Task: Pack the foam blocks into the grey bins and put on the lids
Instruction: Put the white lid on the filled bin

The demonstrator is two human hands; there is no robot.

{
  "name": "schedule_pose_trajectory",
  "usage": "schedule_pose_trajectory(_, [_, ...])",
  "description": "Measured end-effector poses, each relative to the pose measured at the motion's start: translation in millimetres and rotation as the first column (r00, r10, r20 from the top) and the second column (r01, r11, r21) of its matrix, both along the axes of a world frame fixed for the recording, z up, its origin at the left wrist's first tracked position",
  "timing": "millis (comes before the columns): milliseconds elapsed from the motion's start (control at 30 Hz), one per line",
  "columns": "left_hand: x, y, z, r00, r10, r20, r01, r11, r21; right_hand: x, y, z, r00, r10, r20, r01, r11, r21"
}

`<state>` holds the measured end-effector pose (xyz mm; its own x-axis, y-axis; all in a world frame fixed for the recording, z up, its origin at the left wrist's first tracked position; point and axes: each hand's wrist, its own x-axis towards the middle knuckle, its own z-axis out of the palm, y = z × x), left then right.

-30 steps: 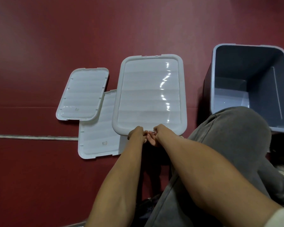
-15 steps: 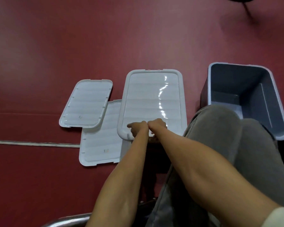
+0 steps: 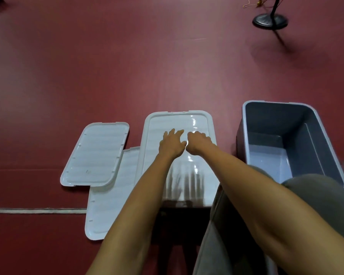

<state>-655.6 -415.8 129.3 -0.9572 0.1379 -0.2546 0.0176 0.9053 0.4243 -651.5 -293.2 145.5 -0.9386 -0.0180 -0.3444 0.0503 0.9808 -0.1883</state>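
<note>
Red floor (image 3: 87, 66). Left hand (image 3: 171, 144) and right hand (image 3: 199, 142), fingers spread, press flat on white lid (image 3: 179, 175) (grey bin (image 3: 294, 139) beside, open).

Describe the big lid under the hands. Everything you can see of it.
The big lid is pale grey-white glossy plastic, rectangular with rounded corners, a raised rim and a ribbed panel showing bright glints. It lies flat, its long side running away from the person, raised over something dark beneath its near edge. In the picture its left edge covers part of a second lid. The left hand and right hand rest on its panel, side by side.
</note>
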Motion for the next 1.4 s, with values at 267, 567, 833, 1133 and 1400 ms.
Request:
schedule_pose_trajectory(267, [-107.5, 10.3, -55.6, 0.992, -0.100, 0.070, 0.113, 0.971, -0.210, -112.6, 30.0, -69.7, 0.997, -0.017, 0.070, 0.020, 0.999, -0.045])
schedule_pose_trajectory(567, [-211.8, 15.2, -134.3, 0.968, -0.172, 0.184, 0.209, 0.957, -0.202, -242.8, 37.3, -144.4, 0.998, 0.010, -0.063, -0.017, 0.994, -0.107])
schedule_pose_trajectory(833, [-210.0, 19.4, -176.3, 0.965, -0.193, 0.177, 0.241, 0.920, -0.309, -306.2, 15.4, -176.6, 0.997, 0.068, 0.021, -0.067, 0.997, -0.041])
schedule_pose_trajectory(1133, [-209.8, 20.2, -177.3, 0.964, -0.203, 0.173, 0.251, 0.910, -0.331, -333.0, 6.5, -184.3, 0.986, 0.111, 0.122, -0.102, 0.992, -0.077])
schedule_pose_trajectory(1400, [-183.7, 28.6, -183.7, 0.993, -0.118, -0.029, 0.101, 0.935, -0.341, -290.6, 10.6, -202.0, 0.872, 0.062, -0.485, -0.176, 0.965, -0.194])
